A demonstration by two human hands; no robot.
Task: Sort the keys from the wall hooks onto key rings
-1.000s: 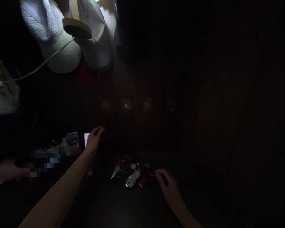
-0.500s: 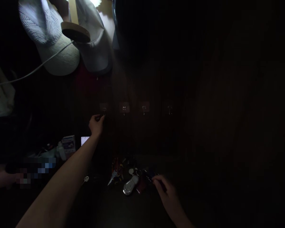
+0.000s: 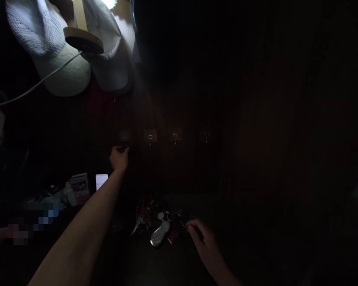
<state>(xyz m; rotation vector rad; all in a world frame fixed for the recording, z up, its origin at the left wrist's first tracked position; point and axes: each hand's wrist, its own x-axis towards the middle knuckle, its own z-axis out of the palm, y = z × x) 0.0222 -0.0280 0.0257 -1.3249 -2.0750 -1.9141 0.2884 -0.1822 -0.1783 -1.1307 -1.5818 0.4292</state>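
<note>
My left hand (image 3: 119,159) reaches up to the dark wall, fingers pinched just below the leftmost clear wall hook (image 3: 125,137); whatever lies between them is too dark to make out. Lower right, my right hand (image 3: 204,240) pinches the end of a key chain (image 3: 181,220) with small shiny links. Beside it are a silver oval fob (image 3: 160,233), a round pale tag (image 3: 161,216) and a dark red piece (image 3: 173,235). Further left sits a bunch of keys (image 3: 139,222) with red and yellow bits.
More clear hooks, a middle one (image 3: 150,136) among them, run rightward. Pale caps (image 3: 65,75) hang upper left near a round wooden stand (image 3: 83,39) and white cable (image 3: 47,77). A lit phone (image 3: 102,181), small box (image 3: 80,186) and white bottle (image 3: 70,194) stand lower left.
The whole view has shifted a little, so things sit further left. My left hand is slightly lower relative to the hook. My right hand keeps its pinch beside the fob.
</note>
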